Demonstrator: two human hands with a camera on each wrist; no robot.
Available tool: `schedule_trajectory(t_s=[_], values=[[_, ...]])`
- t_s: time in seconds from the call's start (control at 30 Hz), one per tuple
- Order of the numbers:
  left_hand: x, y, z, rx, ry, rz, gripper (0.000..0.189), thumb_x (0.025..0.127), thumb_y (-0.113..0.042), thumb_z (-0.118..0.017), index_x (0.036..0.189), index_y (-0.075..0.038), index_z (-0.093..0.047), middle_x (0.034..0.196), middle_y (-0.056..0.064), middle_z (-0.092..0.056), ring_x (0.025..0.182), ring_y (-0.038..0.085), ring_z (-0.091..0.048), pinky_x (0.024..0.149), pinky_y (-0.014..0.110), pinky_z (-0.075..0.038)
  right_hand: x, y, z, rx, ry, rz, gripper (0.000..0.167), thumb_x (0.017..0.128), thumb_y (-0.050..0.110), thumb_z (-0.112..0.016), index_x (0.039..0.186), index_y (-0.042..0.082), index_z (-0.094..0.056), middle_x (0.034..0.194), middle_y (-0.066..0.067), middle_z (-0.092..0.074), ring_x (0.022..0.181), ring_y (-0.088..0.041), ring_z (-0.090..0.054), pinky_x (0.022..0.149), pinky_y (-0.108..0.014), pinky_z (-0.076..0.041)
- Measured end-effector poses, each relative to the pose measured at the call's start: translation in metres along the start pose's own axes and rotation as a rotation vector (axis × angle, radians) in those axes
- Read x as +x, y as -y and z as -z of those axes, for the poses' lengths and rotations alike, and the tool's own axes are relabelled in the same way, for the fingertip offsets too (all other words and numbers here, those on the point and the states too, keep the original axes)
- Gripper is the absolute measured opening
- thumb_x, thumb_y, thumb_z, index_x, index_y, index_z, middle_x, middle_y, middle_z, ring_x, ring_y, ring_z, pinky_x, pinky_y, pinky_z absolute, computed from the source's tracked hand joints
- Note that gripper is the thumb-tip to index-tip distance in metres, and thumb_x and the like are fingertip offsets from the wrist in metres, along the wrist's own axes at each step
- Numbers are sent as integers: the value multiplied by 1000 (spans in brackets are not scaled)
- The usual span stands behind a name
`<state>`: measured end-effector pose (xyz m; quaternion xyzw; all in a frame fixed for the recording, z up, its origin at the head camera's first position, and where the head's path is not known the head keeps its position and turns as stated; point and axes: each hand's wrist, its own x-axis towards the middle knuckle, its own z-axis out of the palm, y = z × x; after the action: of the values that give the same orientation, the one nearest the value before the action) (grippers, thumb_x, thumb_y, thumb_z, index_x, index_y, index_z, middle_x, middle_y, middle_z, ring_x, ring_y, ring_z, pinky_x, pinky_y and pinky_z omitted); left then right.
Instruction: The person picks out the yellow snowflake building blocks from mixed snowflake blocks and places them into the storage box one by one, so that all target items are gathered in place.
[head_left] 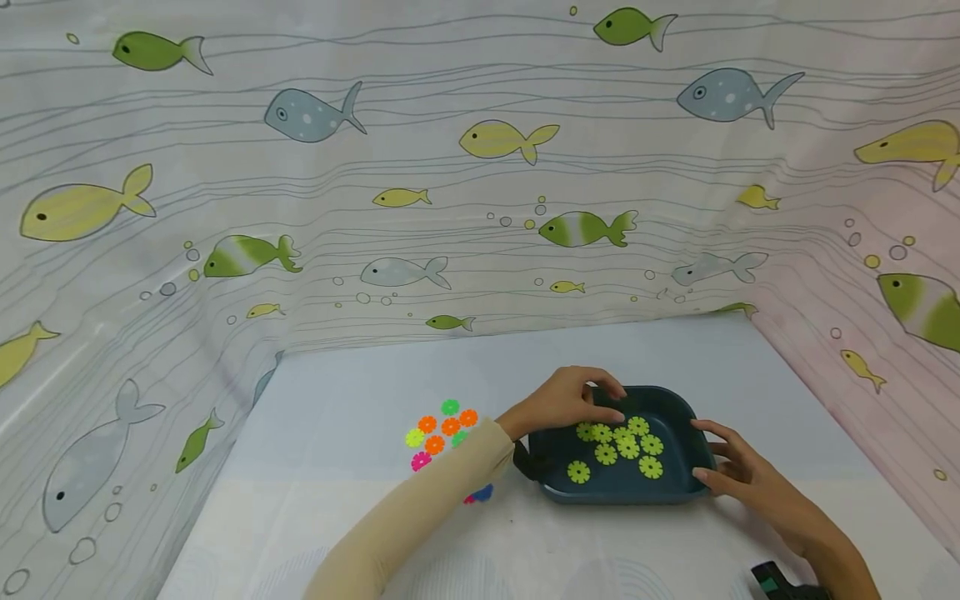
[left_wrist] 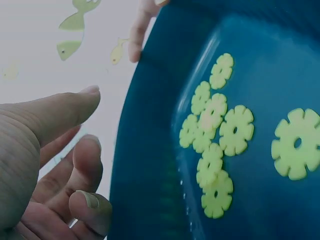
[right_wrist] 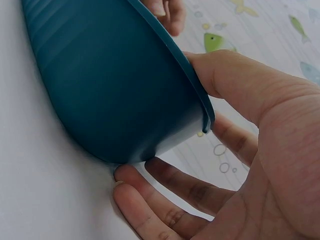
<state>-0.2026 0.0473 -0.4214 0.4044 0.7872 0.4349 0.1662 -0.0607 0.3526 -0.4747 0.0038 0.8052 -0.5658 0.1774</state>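
A dark teal plastic basin point(head_left: 678, 417) stands on the table, and several yellow-green notched discs point(left_wrist: 236, 131) with centre holes lie inside it, some overlapping. My right hand point(head_left: 757, 479) grips the basin's right end. In the right wrist view its thumb point(right_wrist: 225, 75) lies at the rim, and other fingers reach under the curved wall. Over the far left part of the basin hangs my left hand point(head_left: 566, 400), thumb and fingers apart. The left wrist view shows that hand's thumb point(left_wrist: 70, 112) straight and its fingers loosely curled beside the basin wall, holding nothing.
Left of the basin, several orange, green, yellow and pink discs point(head_left: 434, 445) lie on the white table point(head_left: 360, 383). My sleeved left forearm point(head_left: 420, 508) partly covers that group, including a blue disc point(head_left: 483, 492). A fish-patterned curtain point(head_left: 450, 233) surrounds the table's back and sides.
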Motion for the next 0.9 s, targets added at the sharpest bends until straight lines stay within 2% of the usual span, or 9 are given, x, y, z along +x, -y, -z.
schedule_trajectory(t_s=[0.13,0.33,0.4,0.53,0.6,0.9], values=[[-7,5,6,-10,-27,16,38,93,-33,-79,124,-13,-71,116,-6,-69,57,14,-55,56,23,-48,0,-2,0,1,1,5,79,103,28,-65,163,28,-15,157,-31,-24,126,-43,-52,89,-48,-51],[-20,10,16,-22,-57,41,38,94,-32,-78,124,-11,-70,117,-1,-68,69,38,-64,61,27,-55,0,-2,0,-16,-4,12,78,103,29,-66,163,28,-16,157,-32,-24,127,-44,-51,90,-50,-51],[-24,13,18,-12,-77,48,38,94,-33,-78,124,-12,-71,115,-3,-68,67,35,-64,61,27,-55,0,-2,0,-19,-5,12,79,103,29,-66,163,27,-16,157,-32,-24,127,-45,-51,90,-50,-51],[-34,17,23,8,-111,53,39,93,-36,-78,123,-12,-72,112,-7,-68,59,19,-56,58,24,-50,0,-2,-1,-19,-1,15,79,103,29,-65,163,27,-15,157,-32,-24,128,-45,-50,90,-50,-51],[-39,17,26,4,-121,56,39,93,-36,-78,123,-11,-72,109,-9,-68,59,15,-53,57,24,-48,0,-2,0,-15,1,20,78,103,28,-65,163,28,-15,157,-32,-24,127,-44,-51,90,-49,-51],[-63,27,35,13,-174,85,34,94,-37,-77,118,-13,-73,101,-10,-68,66,17,-56,61,25,-45,-1,-1,-1,-15,8,29,76,104,28,-64,163,28,-16,156,-31,-26,126,-42,-52,89,-47,-49]])
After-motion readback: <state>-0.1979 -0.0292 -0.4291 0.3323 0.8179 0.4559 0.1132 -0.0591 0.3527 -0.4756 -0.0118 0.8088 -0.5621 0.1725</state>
